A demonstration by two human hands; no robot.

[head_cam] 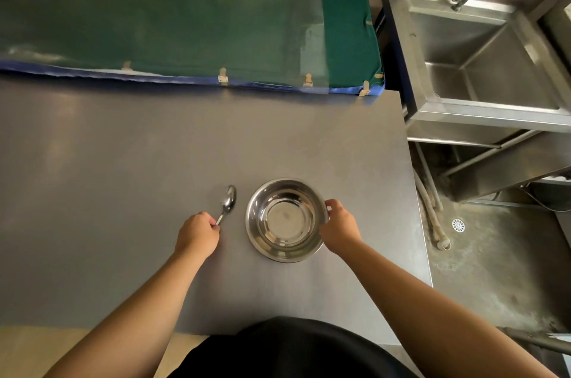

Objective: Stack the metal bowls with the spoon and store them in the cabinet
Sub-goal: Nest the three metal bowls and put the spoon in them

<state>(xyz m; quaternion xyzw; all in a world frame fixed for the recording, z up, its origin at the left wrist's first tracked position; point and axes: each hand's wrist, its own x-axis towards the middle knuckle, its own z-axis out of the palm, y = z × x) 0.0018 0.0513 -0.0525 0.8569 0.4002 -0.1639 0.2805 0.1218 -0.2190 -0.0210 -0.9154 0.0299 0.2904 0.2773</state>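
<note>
A shiny metal bowl [285,220] sits upright on the grey table [123,176], a little right of centre. Whether more than one bowl is nested there I cannot tell. My right hand [340,227] grips its right rim, fingers curled over the edge. Just left of the bowl lies a metal spoon [228,202], its scoop pointing away from me. My left hand [197,234] is closed around the end of the spoon's handle. No cabinet is in view.
A green cloth-covered board [185,12] with a blue edge lines the far side of the table. A steel sink [482,56] with a tap stands at the right, beyond the table's right edge, above a concrete floor with a drain [458,225].
</note>
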